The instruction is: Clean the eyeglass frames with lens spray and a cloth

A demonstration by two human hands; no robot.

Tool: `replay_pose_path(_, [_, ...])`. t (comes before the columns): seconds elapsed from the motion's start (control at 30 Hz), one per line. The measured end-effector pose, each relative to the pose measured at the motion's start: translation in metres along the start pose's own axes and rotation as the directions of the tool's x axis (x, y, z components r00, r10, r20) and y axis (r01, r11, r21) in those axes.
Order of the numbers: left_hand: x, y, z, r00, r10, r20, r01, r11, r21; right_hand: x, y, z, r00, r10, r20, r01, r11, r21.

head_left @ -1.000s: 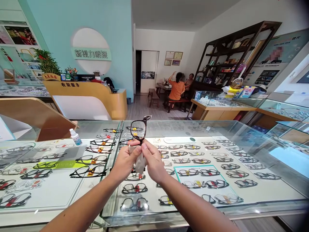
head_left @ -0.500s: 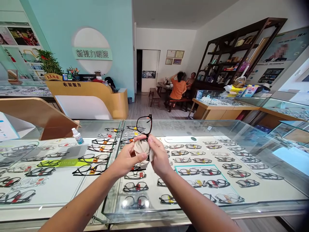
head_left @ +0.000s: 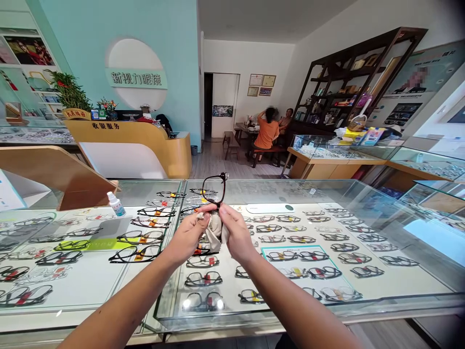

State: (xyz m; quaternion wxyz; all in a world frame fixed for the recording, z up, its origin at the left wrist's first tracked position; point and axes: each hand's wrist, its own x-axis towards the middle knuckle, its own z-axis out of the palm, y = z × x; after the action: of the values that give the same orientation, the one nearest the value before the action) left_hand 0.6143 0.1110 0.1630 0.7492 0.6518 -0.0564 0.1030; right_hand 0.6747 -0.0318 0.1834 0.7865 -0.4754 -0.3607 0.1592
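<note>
In front of me, above the glass counter, a pair of dark-framed eyeglasses [head_left: 214, 189] is held on end, one lens pointing up. My right hand [head_left: 238, 236] is closed around the frame near its middle, with some cloth under the fingers. A beige cleaning cloth [head_left: 213, 230] is bunched over the lower lens, which it mostly hides. My left hand [head_left: 189, 237] pinches this cloth between thumb and fingers against the glasses. A small white spray bottle [head_left: 116, 204] stands on the counter to the left.
Under my hands is a glass display case [head_left: 381, 286] with rows of eyeglasses inside. A wooden stand [head_left: 83, 186] sits on the left counter. Further back are a cashier desk [head_left: 181, 152], a dark shelf [head_left: 308, 80] and a person in orange [head_left: 267, 136] seated at a table.
My left thumb and fingers have shifted up along the cloth, which is now more bunched and hangs down. The glasses stay upright in my right hand, slightly turned.
</note>
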Motion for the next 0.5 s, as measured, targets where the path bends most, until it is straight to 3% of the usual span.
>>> replay_pose_path(0.13, [-0.002,0.010,-0.001,0.989,-0.022,0.146,0.018,0.999,0.029,0.004,0.001,-0.008,0.998,0.061,-0.033,-0.057,0.992,0.116])
replay_pose_path(0.33, [-0.004,0.010,0.009,1.000,-0.008,0.001,0.008,0.998,0.065,0.002,0.002,-0.001,1.000,0.019,-0.019,-0.018,0.999,0.040])
replay_pose_path(0.5, [-0.003,0.007,0.011,0.999,0.019,-0.028,-0.016,0.996,0.089,-0.002,-0.003,0.006,0.996,-0.054,0.065,0.061,0.992,-0.107])
